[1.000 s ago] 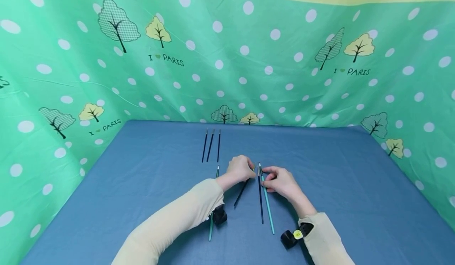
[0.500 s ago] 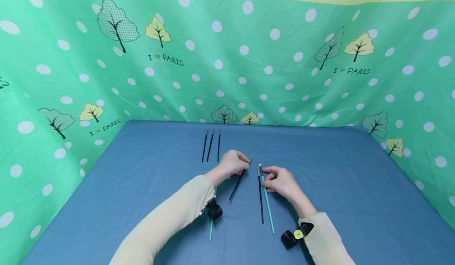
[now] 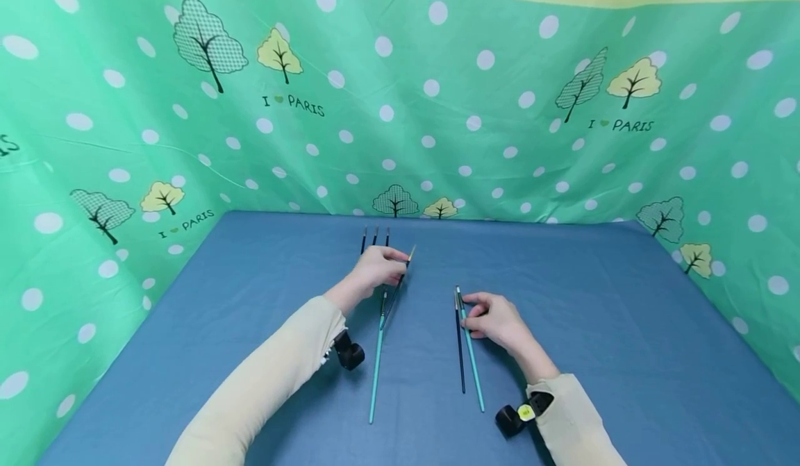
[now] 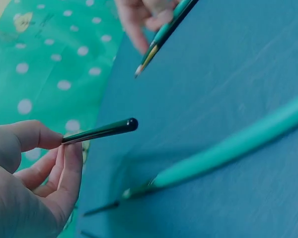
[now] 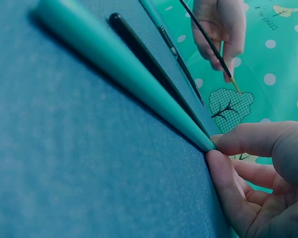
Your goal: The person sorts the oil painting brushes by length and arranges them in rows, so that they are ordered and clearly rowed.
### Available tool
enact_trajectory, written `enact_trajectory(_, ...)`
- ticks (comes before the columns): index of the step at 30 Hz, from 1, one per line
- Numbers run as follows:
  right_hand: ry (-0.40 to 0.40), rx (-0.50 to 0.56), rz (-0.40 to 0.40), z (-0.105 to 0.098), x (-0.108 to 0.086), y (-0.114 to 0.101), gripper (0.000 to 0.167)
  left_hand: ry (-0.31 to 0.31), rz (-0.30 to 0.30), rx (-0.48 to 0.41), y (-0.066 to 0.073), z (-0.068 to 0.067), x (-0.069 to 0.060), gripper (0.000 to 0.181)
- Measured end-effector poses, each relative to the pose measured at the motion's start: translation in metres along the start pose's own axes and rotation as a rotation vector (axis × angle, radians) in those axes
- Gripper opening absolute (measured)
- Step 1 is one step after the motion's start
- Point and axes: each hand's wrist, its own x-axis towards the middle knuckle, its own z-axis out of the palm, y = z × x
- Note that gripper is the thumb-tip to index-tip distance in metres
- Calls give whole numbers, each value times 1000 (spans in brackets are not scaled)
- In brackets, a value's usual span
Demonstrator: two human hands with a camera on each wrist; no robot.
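My left hand (image 3: pixel 377 269) pinches a dark paintbrush (image 4: pixel 102 131) near its bristle end, between thumb and fingers. The brush is tilted above the table, its yellowish tip pointing up and away in the head view. Beneath its lower end lies a teal paintbrush (image 3: pixel 376 372). My right hand (image 3: pixel 498 321) pinches another teal paintbrush (image 3: pixel 473 369) by its upper part, between thumb and index finger. Close along that brush's left side lies a dark paintbrush (image 3: pixel 460 358). The right-hand pair appears to rest on the table.
Several dark paintbrushes (image 3: pixel 387 236) lie side by side at the back, partly hidden by my left hand. A blue cloth covers the table (image 3: pixel 581 299). Behind it hangs a green dotted curtain (image 3: pixel 462 105).
My left hand has carried the dark paintbrush leftward and farther back, away from the right-hand pair, and the brush has risen over the left teal one. My right hand has stayed in place.
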Motion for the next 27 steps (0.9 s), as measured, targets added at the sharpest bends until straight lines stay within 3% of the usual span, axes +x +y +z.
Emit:
enact_trajectory(8,-4,1,-4,-1,-2,-2,46,103,0,-59,-5,-33,13,29)
enact_trajectory(14,-5,4,-1,-3,-1,-2,46,171,-31,-87,-17,-50,23,28)
enact_trajectory(19,0,0,-6,-4,-2,-2,45,221,-31,-96,-19,-65,33,28)
enact_trajectory(27,3,5,-4,-1,-1,0,45,266,-54,3,-23,-81,49,26)
